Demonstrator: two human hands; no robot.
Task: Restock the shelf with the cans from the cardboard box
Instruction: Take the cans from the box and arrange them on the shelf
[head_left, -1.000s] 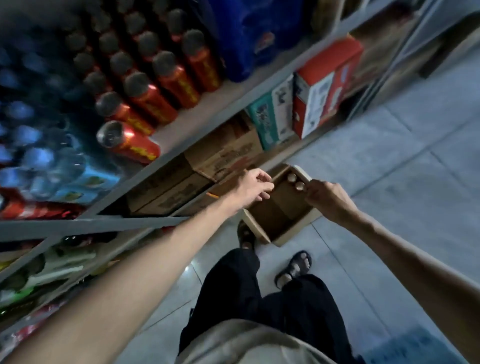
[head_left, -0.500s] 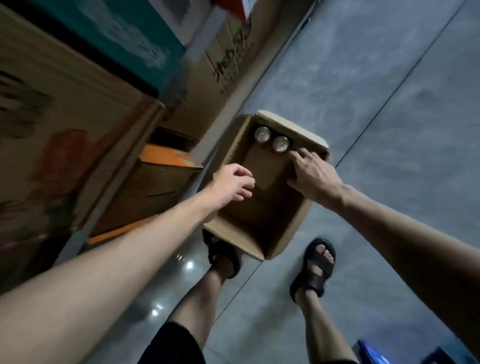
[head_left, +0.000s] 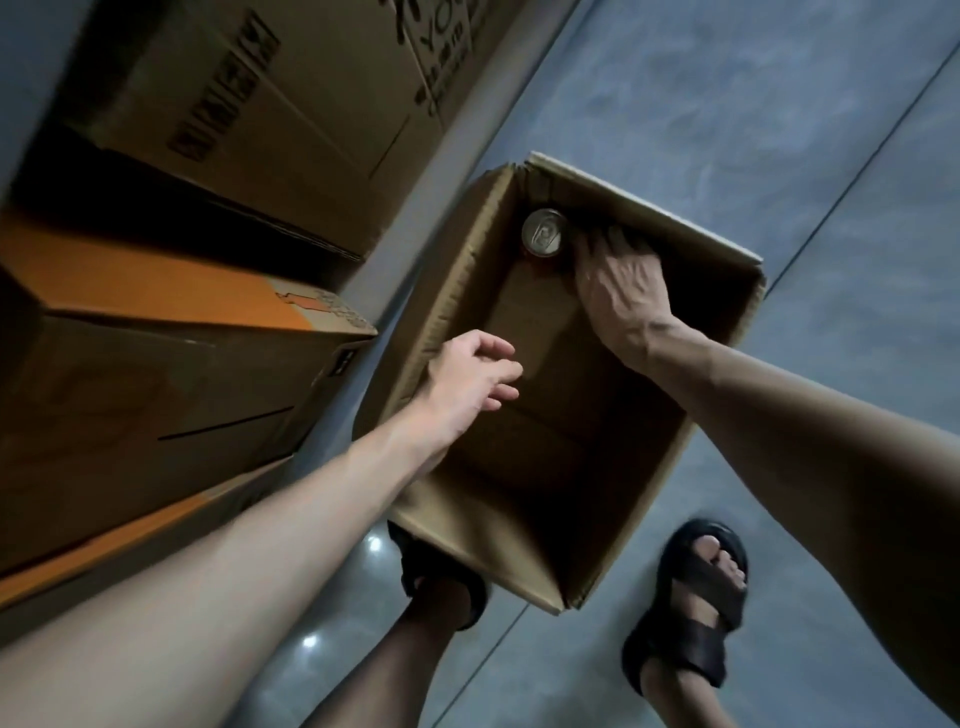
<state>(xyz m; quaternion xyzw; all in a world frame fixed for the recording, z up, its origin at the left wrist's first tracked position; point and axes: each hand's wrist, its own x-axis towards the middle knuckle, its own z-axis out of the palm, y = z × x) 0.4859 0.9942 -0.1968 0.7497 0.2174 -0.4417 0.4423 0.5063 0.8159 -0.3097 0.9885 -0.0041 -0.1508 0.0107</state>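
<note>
last of the box: one can showing, shelf out of sight

we judge the restock near its end. the cardboard box (head_left: 545, 426) stands open on the floor (head_left: 779, 130) beside the stacked cartons (head_left: 218, 130), and its bottom is bare but for the far corner. there we count one can (head_left: 543, 232), upright, top facing us. our right hand (head_left: 621, 286) reaches down just beside it, fingers bent into shadow against the far wall; we cannot tell whether they close on a second can. our left hand (head_left: 467, 384) hovers over the left wall, fingers loosely curled, holding nothing. we also count one box, at least three cartons and two sandals (head_left: 691, 597). the shelf rows are not in view.
</note>
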